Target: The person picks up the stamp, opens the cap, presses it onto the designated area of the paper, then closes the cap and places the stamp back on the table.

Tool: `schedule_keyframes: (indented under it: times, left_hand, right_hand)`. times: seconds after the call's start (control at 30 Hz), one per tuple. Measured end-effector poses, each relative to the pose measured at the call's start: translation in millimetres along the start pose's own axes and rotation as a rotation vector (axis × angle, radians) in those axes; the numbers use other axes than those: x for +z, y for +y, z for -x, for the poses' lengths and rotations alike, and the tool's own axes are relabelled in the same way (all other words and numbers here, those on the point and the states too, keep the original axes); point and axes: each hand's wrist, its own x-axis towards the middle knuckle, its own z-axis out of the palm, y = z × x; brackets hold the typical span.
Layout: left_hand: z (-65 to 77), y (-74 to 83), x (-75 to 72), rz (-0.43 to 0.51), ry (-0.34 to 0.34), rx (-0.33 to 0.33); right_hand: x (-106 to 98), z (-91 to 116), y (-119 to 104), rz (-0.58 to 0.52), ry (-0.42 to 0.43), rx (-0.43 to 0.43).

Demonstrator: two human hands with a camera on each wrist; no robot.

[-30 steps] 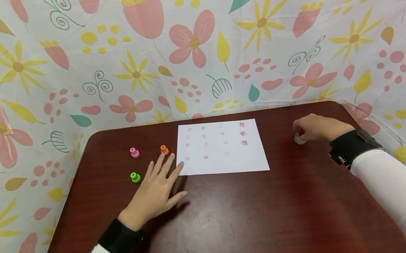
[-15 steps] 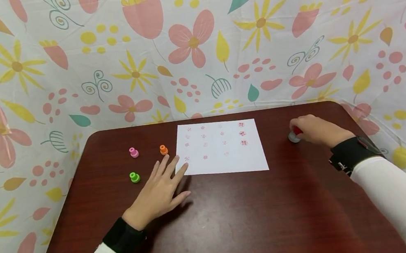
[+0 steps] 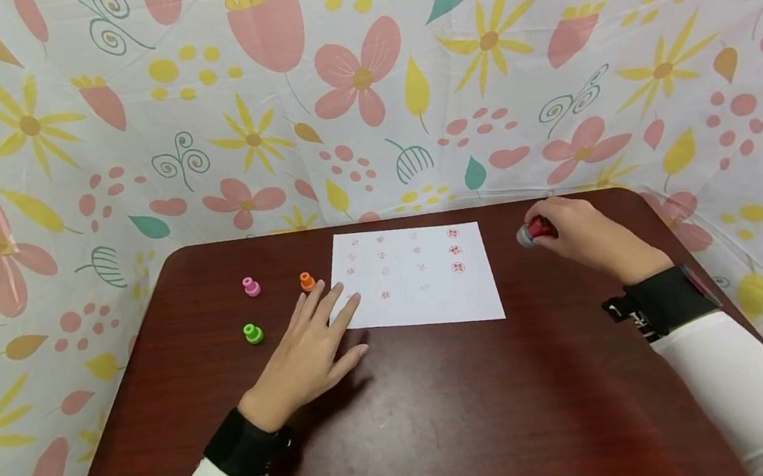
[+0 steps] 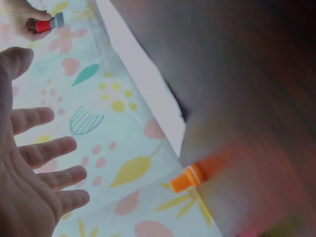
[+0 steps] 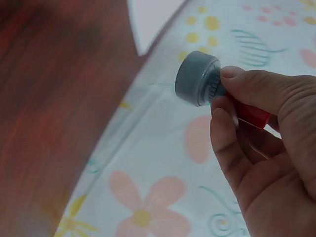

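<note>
My right hand pinches a red self-inking stamp with a grey end cap, held tilted above the table at the right. In the right wrist view thumb and fingertips close where the red body meets the grey. A white sheet of paper with rows of small red stamp prints lies mid-table. My left hand is spread, fingers straight, its tips over the sheet's lower left corner; whether they touch cannot be told. An orange toy stamp stands just beyond those fingertips.
A pink toy stamp and a green one stand left of my left hand. The dark brown table has rounded far corners. Behind it hangs a flower-patterned cloth.
My right hand has lifted the stamp off the table and brought it leftward, tilting it so the grey end points left. My left hand has slid slightly right and up over the sheet's corner.
</note>
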Motion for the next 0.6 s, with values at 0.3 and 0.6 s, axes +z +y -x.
schedule_keyframes:
  times: [0.3,0.6]
  left_hand:
    - [-24.8,18.0,-5.6,0.04,0.151,0.025]
    - [-48.6,33.6,-7.1,0.249,0.259,0.01]
  right_hand:
    - [-14.1,1.3,-52.5,-0.047,0.198,-0.057]
    - [-8.8,3.8,-107.6,-0.158,0.322,-0.081]
